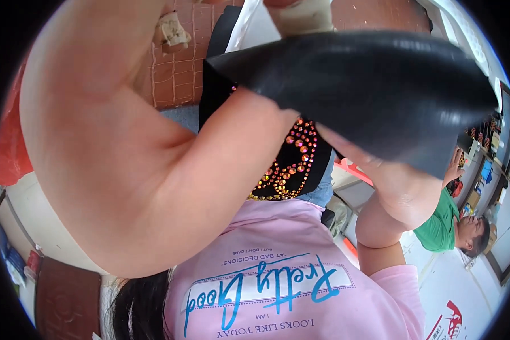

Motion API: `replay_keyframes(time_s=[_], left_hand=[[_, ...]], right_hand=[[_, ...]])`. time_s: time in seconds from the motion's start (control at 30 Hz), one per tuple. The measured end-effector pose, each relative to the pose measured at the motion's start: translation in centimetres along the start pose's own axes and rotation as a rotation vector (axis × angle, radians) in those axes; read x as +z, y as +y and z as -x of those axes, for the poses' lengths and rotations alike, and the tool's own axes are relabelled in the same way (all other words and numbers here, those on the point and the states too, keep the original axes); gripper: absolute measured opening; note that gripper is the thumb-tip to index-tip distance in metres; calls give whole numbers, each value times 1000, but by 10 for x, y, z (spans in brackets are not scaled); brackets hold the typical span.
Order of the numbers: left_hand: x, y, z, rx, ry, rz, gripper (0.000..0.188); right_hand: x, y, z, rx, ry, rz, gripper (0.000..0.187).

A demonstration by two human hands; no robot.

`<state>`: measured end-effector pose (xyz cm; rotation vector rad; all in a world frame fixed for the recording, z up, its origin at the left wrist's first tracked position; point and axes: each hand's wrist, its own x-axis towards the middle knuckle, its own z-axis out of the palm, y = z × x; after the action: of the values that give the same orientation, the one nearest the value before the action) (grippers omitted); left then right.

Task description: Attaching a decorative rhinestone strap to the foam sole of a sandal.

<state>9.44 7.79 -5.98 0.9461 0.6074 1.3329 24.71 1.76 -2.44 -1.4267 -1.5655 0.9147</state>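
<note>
The person's bare left arm (124,170) is largest, bent and blurred along the left, its elbow toward the lower edge. A pink shirt (255,226) fills the lower middle, printed upside down in this view: blue script over a framed panel, smaller dark lettering above and below. A glossy black sheet (351,90) stretches across the upper right, curved, passing in front of 2 arms and part of a reddish-brown textured panel (175,85), near that panel's right edge. The right arm (399,209) runs up behind the sheet's lower edge. At the right, a co-worker in a green top (439,226) appears sideways. Below the sheet lies a black piece with orange and gold beads (292,164). Red markings (453,323) show on a white surface, lower right. Smallest is a pale-covered fingertip (174,33), upper left. With both hands largely hidden or cut off, I cannot tell how wide either grip is, or what it holds.
</note>
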Motion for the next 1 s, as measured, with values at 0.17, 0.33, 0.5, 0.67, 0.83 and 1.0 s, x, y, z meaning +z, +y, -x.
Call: replay_keyframes(time_s=[0.17, 0.33, 0.5, 0.67, 0.83, 1.0], left_hand=[[-9, 16, -3, -283, -19, -175, 29], [-9, 16, -3, -250, -18, -154, 29], [-9, 15, -3, -207, -21, -132, 28], [-9, 8, -5, -165, -45, -101, 28], [-10, 12, -4, -104, -45, -104, 28], [-10, 3, -3, -66, -96, -169, 29]], right_hand=[[16, -5, 4, 142, 141, -149, 38], [24, -6, 4, 285, 294, -295, 29], [13, -10, -1, 292, 115, -456, 27], [11, -6, -2, 145, 127, -247, 23], [13, -7, -5, -58, 109, -17, 18], [21, -14, -4, 296, 217, -484, 12]])
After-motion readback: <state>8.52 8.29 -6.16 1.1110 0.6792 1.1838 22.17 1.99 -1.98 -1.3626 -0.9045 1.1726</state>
